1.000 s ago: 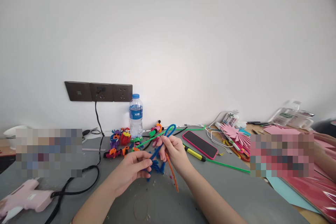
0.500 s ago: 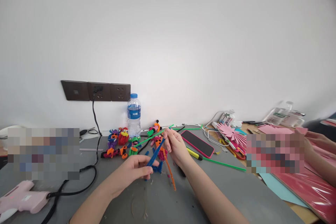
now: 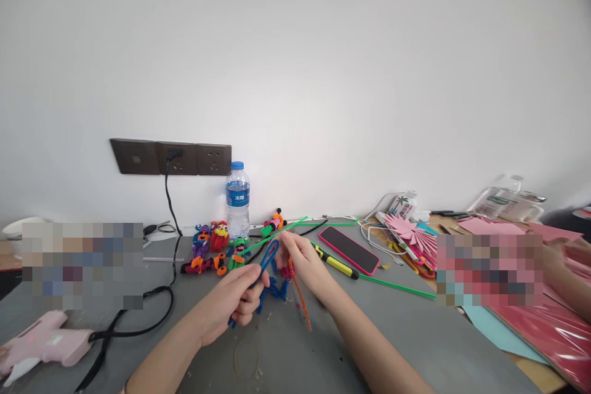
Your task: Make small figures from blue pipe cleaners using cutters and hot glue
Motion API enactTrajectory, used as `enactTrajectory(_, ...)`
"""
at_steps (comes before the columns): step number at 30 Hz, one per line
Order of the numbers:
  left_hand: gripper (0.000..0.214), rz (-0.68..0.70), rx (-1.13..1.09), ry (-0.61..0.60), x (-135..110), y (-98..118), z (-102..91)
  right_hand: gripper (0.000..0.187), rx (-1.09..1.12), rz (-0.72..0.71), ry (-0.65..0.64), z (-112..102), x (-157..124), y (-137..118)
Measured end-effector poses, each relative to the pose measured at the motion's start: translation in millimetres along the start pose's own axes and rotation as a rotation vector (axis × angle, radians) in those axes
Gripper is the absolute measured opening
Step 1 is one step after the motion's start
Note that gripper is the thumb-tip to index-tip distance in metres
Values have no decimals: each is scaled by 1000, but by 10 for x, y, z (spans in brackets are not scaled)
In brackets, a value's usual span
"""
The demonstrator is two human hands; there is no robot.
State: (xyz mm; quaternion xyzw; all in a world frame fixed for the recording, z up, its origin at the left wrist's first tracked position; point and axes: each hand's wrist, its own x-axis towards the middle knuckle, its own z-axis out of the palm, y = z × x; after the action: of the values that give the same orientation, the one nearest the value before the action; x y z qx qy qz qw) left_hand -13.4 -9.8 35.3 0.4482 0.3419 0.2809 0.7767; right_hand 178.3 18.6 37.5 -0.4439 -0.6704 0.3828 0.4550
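Left fingers [image 3: 249,306] grip one blue pipe cleaner [image 3: 265,263], one bottle [image 3: 237,194] beyond.

Looped blue pipe cleaner [image 3: 265,263] over a grey desk [image 3: 415,326]
Left hand [image 3: 233,298] grips it; right hand [image 3: 305,265] just beside the loop.

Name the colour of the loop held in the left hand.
The loop is blue, clearest in the head view.

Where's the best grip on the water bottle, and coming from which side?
I'd pinch the neck, just under the blue cap, from above: the water bottle stands upright, narrowing there, and its top rises over the pipe-cleaner figures crowding its base. The wall behind likely hampers a rear approach.
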Motion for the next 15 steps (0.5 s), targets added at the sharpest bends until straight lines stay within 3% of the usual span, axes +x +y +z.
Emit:
enactTrajectory(2,42,20,11,54,7,28,1,35,-312,-37,160,-166,39,58)
enactTrajectory(4,46,55,39,129,24,45,14,25,-607,48,241,-343,71,134)
enactTrajectory(8,53,138,79,246,71,30,18,31,-961,442,159,-522,69,248)
enactTrajectory(15,55,185,91,303,114,-18,-62,55,-1150,598,3,-333,-14,221)
